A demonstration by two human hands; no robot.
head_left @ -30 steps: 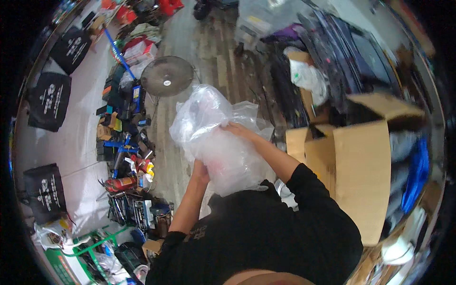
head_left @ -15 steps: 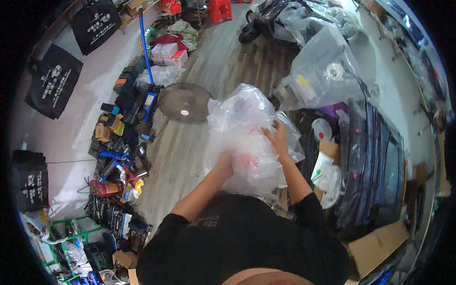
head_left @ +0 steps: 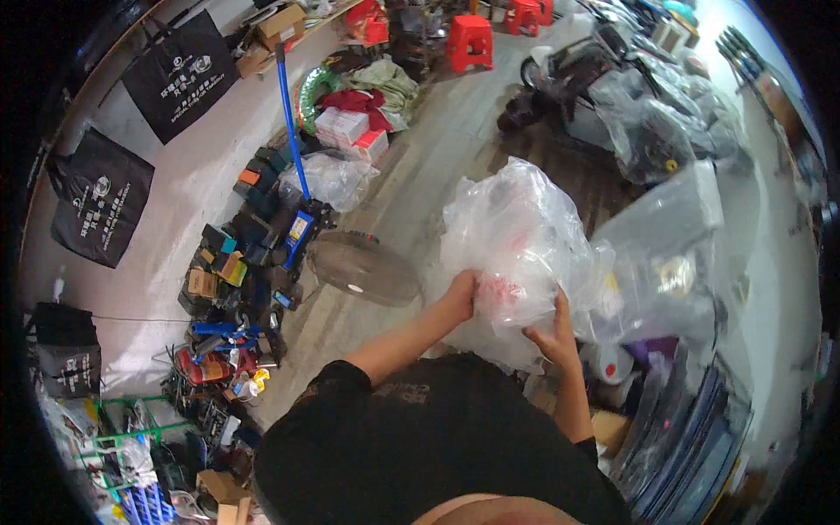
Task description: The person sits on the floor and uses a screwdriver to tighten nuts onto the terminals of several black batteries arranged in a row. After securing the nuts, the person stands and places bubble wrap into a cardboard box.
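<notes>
A bulky bundle of clear crumpled plastic bags [head_left: 516, 227] with patches of red print is held up in front of my body. At its lower left, my left hand [head_left: 462, 295] grips the plastic, with the fingertips partly hidden in the folds. My right hand [head_left: 556, 337] is closed around the bundle's lower right side, thumb toward the middle and fingers along the edge. Whatever may be inside the bundle cannot be made out through the cloudy layers.
A round fan [head_left: 363, 267] stands left of the bundle, beside a blue floor jack [head_left: 298, 236]. Tools and boxes line the left wall. Rightward are a large clear plastic sheet [head_left: 656, 254] and wrapped dark panels [head_left: 678, 437]. A scooter [head_left: 586, 79] and red stool [head_left: 471, 44] stand farther back.
My view has turned rightward and more of the far floor shows. The bundle has shifted to the right with both hands; my right hand has moved from its upper side to its lower right.
</notes>
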